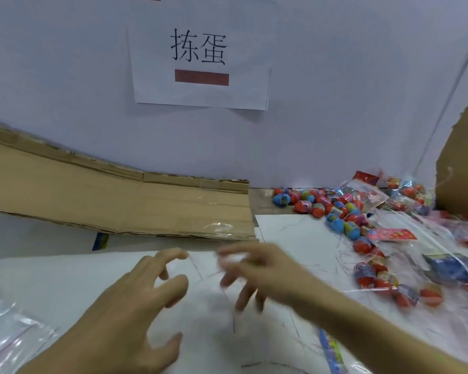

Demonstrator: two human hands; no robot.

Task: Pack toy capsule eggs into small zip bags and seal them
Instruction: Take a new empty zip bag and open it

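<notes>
Even, soft, bright light is filling the scene; shadows are lying faint. The right hand (257, 271) is smearing with motion blur, its fingers ghosting. Glare is glinting off the clear bags (405, 209). Wide-angle distortion is bending the cardboard (97, 195) edge. Overall focus is looking soft.

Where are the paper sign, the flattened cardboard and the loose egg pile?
paper sign (200, 54): head view, on the printed characters.
flattened cardboard (119, 203): head view, mid-panel.
loose egg pile (333, 206): head view, pile's middle.

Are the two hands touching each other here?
Apart. The head view shows bare white table between the left hand and the right hand, with a faint clear bag between them.
</notes>
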